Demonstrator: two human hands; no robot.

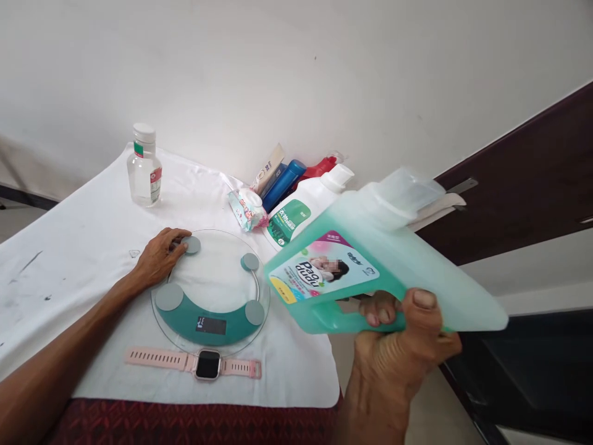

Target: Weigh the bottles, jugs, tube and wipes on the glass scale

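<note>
Lifted at the right, a large green bottle of liquid laundry detergent (398,272) tilts over to the left. My right hand (398,340) wraps round its handle, thumb toward me. The bottle's clear cap is on. My left hand (162,256) rests on the far left edge of a round glass scale (208,272), its thumb and forefinger touching a grey pad. The scale has a green curved band and a small display, lit with marks too small to read. A pink-strapped smartwatch (208,364) lies flat along the scale's near edge.
A clear bottle (144,167) stands at the back left of the white cloth (97,228). By the wall are a packet of wipes (248,207), a blue bottle (283,184), a white detergent bottle (301,213) and a red item (322,167). Dark furniture (523,167) stands at the right.
</note>
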